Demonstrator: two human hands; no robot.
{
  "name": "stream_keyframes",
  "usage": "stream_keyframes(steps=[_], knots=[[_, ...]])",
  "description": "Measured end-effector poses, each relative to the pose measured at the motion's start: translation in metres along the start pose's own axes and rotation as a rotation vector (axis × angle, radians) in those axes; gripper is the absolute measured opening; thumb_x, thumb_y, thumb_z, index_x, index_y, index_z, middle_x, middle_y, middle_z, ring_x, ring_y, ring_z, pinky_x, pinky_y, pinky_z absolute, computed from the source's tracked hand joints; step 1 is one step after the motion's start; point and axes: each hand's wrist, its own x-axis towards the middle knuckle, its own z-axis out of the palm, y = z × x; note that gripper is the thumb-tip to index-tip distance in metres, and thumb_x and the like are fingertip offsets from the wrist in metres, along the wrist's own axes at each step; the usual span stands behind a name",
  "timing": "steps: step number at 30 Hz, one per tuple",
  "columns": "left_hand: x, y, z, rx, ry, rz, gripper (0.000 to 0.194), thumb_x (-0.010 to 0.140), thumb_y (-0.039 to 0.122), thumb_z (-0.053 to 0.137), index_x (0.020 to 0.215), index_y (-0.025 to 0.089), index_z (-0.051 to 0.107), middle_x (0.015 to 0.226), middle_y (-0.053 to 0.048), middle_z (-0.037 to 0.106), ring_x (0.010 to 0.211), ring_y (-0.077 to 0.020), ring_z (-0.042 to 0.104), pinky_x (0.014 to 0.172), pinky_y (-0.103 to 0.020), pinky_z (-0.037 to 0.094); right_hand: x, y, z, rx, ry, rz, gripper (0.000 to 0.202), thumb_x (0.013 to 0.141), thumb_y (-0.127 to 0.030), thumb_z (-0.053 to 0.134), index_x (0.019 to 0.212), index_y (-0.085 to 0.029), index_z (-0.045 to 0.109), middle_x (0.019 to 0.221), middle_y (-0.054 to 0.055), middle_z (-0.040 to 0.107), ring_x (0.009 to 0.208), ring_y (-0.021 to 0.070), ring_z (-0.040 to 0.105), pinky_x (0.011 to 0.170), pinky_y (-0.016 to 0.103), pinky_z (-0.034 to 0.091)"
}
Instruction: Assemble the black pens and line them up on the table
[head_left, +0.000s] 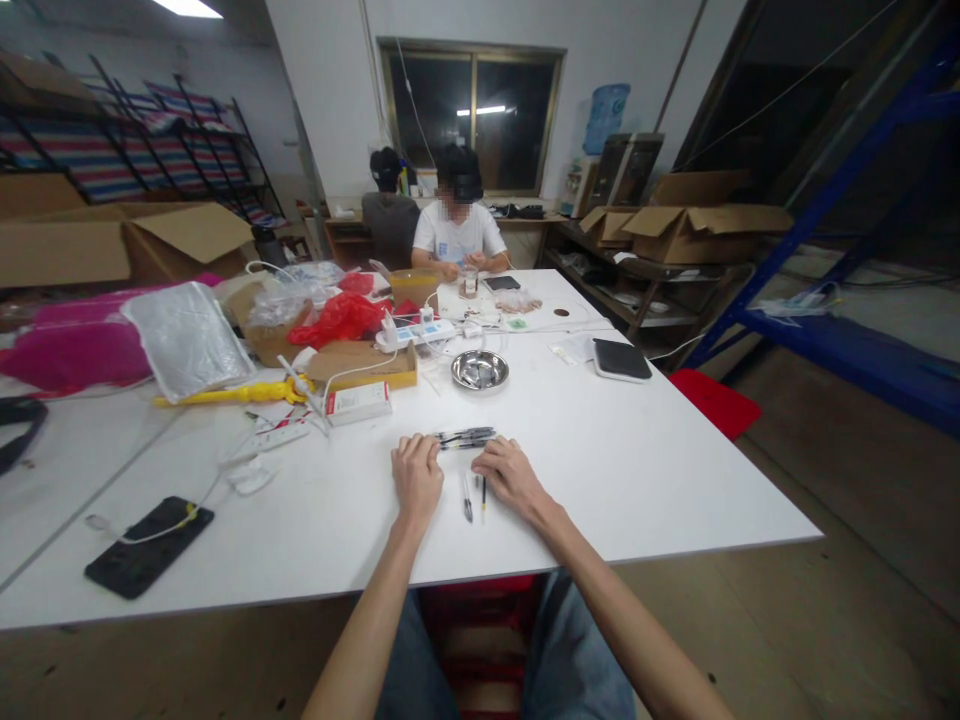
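Observation:
A small bundle of pens (466, 438) with dark and clear parts lies crosswise on the white table (637, 470). At its left end, my left hand (417, 475) rests with curled fingers against the pens. My right hand (511, 474) is curled at the opposite end, its fingers bent over the pen ends; the exact contact is partly hidden. Nearer to me, between my wrists, lie a clear-barrelled pen part (467, 500) with a dark tip and a thin dark pen refill (484, 497) with a yellowish end, close beside my right hand.
A shiny metal bowl (480, 370) stands beyond the pens. Leftward are a white box (358, 403), a power strip (420, 334), a black phone (150, 547) with a cable, and plastic bags. A black-topped device (621, 359) sits at right. Another person (459, 230) works across the table.

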Motion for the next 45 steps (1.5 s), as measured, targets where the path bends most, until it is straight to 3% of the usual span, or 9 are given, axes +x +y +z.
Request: stream_keyframes(steps=[4,12,27,30,33,36,40,45], knots=[[0.001,0.001,0.001,0.015,-0.029,0.017,0.021,0.095,0.017,0.044,0.084,0.022,0.061,0.087,-0.005,0.066,0.092,-0.0241,0.053,0.082,-0.038,0.036,0.01,0.009,0.0,0.027,-0.103,-0.08,0.02,0.093,-0.013,0.055,0.09,-0.023,0.072,0.092,0.005,0.062,0.091,0.021,0.051,0.076,0.034,0.034],[0.006,0.001,0.005,0.035,-0.071,0.027,0.021,0.092,0.012,0.046,0.083,0.022,0.062,0.087,-0.005,0.065,0.091,-0.0228,0.051,0.081,-0.038,0.036,0.021,0.013,-0.005,0.03,-0.273,-0.166,0.023,0.091,-0.013,0.058,0.086,-0.027,0.076,0.088,0.005,0.062,0.086,0.0215,0.05,0.075,0.036,0.034],[0.006,0.002,0.005,0.058,-0.116,0.043,0.021,0.093,0.013,0.046,0.085,0.022,0.063,0.09,-0.006,0.066,0.093,-0.0238,0.052,0.081,-0.039,0.036,0.025,0.013,-0.012,0.022,-0.29,-0.184,0.012,0.09,-0.025,0.066,0.083,-0.025,0.075,0.084,0.005,0.059,0.084,0.021,0.05,0.073,0.034,0.037],[0.006,0.001,0.005,0.038,-0.092,0.015,0.022,0.095,0.016,0.044,0.085,0.022,0.063,0.089,-0.006,0.066,0.093,-0.0239,0.053,0.081,-0.038,0.037,0.02,0.009,-0.018,0.037,-0.183,-0.09,0.015,0.093,-0.026,0.06,0.086,-0.023,0.073,0.085,0.007,0.061,0.085,0.0221,0.053,0.074,0.034,0.04],[0.004,0.0,0.005,-0.013,-0.057,0.001,0.024,0.098,0.021,0.04,0.086,0.022,0.061,0.088,-0.005,0.066,0.092,-0.023,0.055,0.083,-0.036,0.039,0.01,0.007,-0.022,0.095,-0.022,0.155,0.024,0.098,-0.028,0.051,0.087,-0.02,0.07,0.081,0.006,0.062,0.078,0.0204,0.056,0.072,0.032,0.042],[0.002,0.0,0.007,-0.063,-0.051,0.018,0.025,0.099,0.022,0.037,0.087,0.022,0.059,0.089,-0.005,0.066,0.091,-0.0212,0.058,0.084,-0.033,0.042,-0.002,0.011,-0.019,0.144,0.062,0.384,0.017,0.094,-0.026,0.053,0.097,-0.02,0.069,0.071,0.001,0.061,0.064,0.0168,0.055,0.067,0.029,0.041],[-0.004,0.001,0.008,-0.084,-0.079,0.05,0.026,0.1,0.025,0.034,0.09,0.022,0.058,0.09,-0.005,0.067,0.089,-0.0191,0.062,0.081,-0.03,0.043,-0.013,0.021,-0.011,0.088,0.089,0.458,0.038,0.082,-0.013,0.058,0.119,-0.018,0.061,0.072,-0.001,0.06,0.066,0.016,0.055,0.068,0.027,0.041],[-0.014,0.004,0.006,0.001,-0.187,0.061,0.025,0.101,0.023,0.032,0.094,0.022,0.056,0.087,-0.004,0.068,0.087,-0.019,0.065,0.075,-0.028,0.041,-0.018,0.022,-0.007,-0.016,0.087,0.494,0.035,0.077,-0.006,0.055,0.109,-0.016,0.065,0.084,0.003,0.06,0.077,0.0165,0.056,0.075,0.028,0.041]])
